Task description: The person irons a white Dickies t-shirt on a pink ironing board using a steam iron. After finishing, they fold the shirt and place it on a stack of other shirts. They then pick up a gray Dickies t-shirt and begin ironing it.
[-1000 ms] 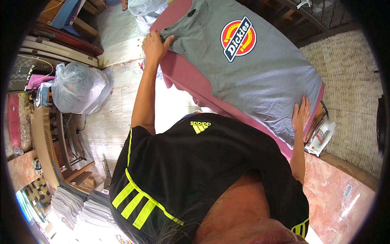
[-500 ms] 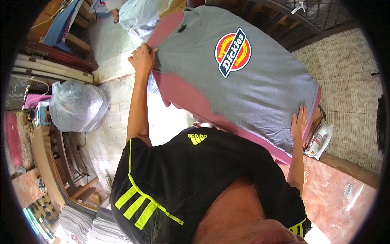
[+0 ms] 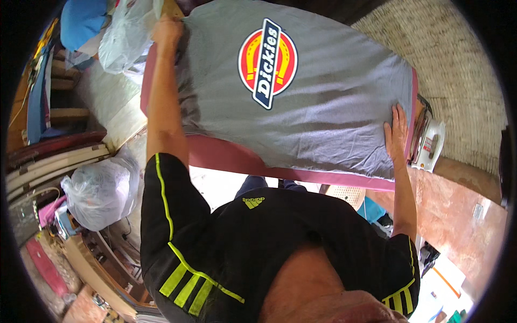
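A grey T-shirt (image 3: 334, 91) lies spread over a board with a dusty-pink cover (image 3: 221, 153). On its front is a round red and yellow print crossed by a dark blue band. My left arm reaches to the far left, where my left hand (image 3: 168, 31) is closed on the shirt's edge; its fingertips are partly hidden. Flat on the shirt's right end, near the hem, rests my right hand (image 3: 397, 132), fingers stretched out. Soft creases run through the cloth beside it. Just right of that hand, a white iron (image 3: 430, 145) stands off the board's end.
Filled clear plastic bags sit at the far left (image 3: 126, 40) and on the left floor (image 3: 105, 191). Wooden frames and long boards (image 3: 59, 167) line the left side. A woven mat (image 3: 447, 70) covers the right, above a pinkish marbled surface (image 3: 458, 202).
My left hand has moved farther away and left, shifting that end of the shirt with it. The print now sits more upright and farther left. My right hand stays flat near the hem.
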The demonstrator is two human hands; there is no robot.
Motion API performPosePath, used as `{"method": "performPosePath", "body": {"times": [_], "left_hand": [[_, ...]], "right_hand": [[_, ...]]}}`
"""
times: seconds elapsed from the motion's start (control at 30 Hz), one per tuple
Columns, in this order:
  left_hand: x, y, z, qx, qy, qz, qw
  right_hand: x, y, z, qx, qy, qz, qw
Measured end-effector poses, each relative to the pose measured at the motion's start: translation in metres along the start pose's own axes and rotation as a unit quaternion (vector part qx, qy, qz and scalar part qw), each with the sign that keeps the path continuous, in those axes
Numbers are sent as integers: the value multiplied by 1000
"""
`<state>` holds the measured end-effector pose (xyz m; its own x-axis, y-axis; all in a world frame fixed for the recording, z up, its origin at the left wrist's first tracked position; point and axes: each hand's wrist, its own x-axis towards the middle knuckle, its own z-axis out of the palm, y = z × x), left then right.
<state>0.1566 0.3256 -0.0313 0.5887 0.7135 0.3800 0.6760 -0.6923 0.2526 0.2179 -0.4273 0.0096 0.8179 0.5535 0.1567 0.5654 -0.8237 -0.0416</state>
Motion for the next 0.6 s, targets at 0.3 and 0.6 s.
{"method": "performPosePath", "body": {"times": [0.3, 0.6], "left_hand": [[14, 1, -25, -48, -172, -27, 984], [32, -21, 20, -10, -74, 54, 996]], "right_hand": [[-6, 1, -1, -11, -2, 28, 1000], [-8, 6, 4, 1, 8, 18, 1000]]}}
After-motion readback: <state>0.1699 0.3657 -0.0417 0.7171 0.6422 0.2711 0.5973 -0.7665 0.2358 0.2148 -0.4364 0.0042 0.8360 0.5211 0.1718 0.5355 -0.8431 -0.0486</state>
